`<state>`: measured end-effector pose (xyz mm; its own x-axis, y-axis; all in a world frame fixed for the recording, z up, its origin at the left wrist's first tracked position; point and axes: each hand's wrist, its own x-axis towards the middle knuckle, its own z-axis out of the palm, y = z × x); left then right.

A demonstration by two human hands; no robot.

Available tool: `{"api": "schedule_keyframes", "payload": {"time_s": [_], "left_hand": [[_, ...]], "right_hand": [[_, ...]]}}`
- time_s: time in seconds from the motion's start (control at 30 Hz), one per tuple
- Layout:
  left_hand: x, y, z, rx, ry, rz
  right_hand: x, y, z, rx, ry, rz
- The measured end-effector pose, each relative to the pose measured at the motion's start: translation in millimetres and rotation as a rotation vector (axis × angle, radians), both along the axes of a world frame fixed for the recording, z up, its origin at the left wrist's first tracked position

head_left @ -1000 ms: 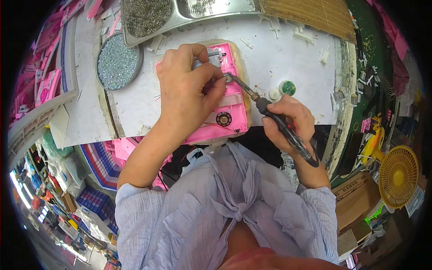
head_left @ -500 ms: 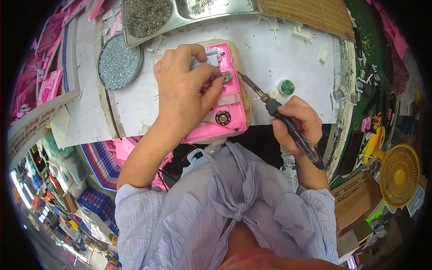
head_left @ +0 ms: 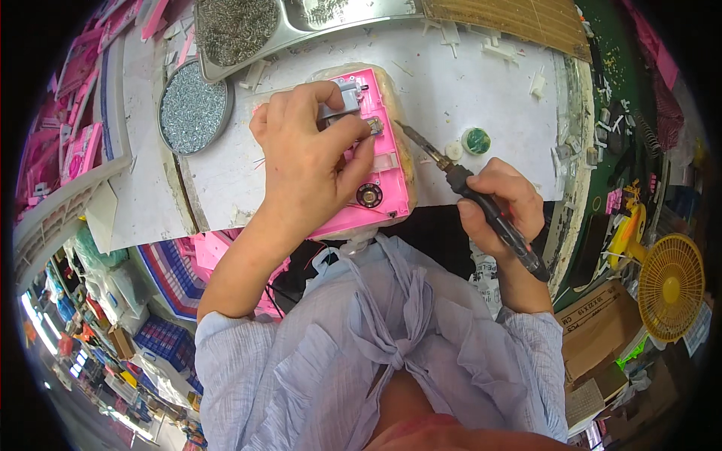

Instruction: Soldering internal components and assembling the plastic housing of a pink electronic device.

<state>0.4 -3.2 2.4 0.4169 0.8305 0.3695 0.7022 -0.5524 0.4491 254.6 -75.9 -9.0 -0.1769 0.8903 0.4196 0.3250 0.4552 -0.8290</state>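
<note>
Soldering iron (head_left: 481, 199) withdrawn, right hand (head_left: 502, 199) gripping; left hand (head_left: 312, 161) clamps pink casing (head_left: 383, 180).

Left hand (head_left: 312, 161) presses pink casing (head_left: 380, 188); right hand (head_left: 504, 207) holds soldering iron (head_left: 481, 199).

Housing: the plastic housing (head_left: 387, 192) lies on the work board (head_left: 481, 83), at its near edge, in front of the person.
Left hand: the left hand (head_left: 312, 161) rests on top of the housing, covering its left part.
Motor: the small motor (head_left: 346, 98) sits at the housing's far end, under the left fingertips.
Speaker: the round speaker (head_left: 369, 196) sits in the housing's near part, right of the left hand.
Soldering iron: the soldering iron (head_left: 481, 199) is in the right hand (head_left: 504, 207), right of the housing, its tip just beside the housing's right edge.
Round tin: the round tin (head_left: 194, 109) lies left of the housing.
Tray: the metal tray (head_left: 301, 22) lies behind the housing, at the far edge.
Small pot: the small round pot (head_left: 476, 140) lies on the board behind the right hand.
Fan: the fan (head_left: 669, 286) stands far right, off the board.
</note>
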Motion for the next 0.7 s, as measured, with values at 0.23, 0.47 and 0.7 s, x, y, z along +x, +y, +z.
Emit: {"api": "schedule_keyframes", "payload": {"time_s": [0.23,0.47,0.7], "left_hand": [[3.7,-0.5,5.9,-0.014,0.117,0.011],[5.6,-0.4,4.3,-0.010,0.099,0.012],[8.5,0.1,12.0,-0.036,0.154,0.026]], "right_hand": [[-5.1,-0.8,-3.4,0.033,0.008,0.013],[-6.9,2.3,-5.2,0.028,0.003,0.021],[-10.8,4.6,-5.7,0.036,0.002,0.034]]}}
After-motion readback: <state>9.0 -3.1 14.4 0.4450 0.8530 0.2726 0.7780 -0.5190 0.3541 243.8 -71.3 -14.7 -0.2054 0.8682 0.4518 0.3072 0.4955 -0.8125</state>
